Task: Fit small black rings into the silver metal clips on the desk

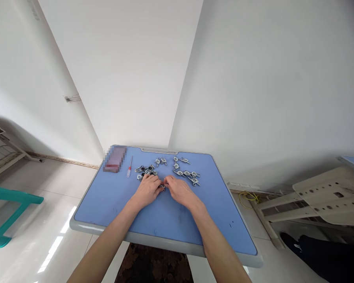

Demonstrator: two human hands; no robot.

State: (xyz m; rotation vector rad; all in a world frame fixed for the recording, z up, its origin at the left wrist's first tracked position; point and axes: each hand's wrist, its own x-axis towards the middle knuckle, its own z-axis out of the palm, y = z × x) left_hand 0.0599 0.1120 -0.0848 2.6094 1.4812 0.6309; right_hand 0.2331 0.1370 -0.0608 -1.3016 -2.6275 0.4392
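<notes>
My left hand (149,189) and my right hand (178,189) meet over the middle of the blue desk (165,224). Between their pinched fingertips is a small silvery metal fitting (164,188), mostly covered by the fingers, with a little ring poking out below. Just beyond my left hand lies a cluster of similar metal fittings with black round parts (146,170). More metal fittings (186,173) are spread out past my right hand. Two further fittings (161,161) rest near the back of the desk.
A screwdriver (129,168) with a clear and red handle lies left of the cluster. A blurred-out flat object (115,159) is at the back left corner. A green stool (8,212) stands at left. At right are another desk's frame (306,200) and a person's dark-clothed leg (330,251).
</notes>
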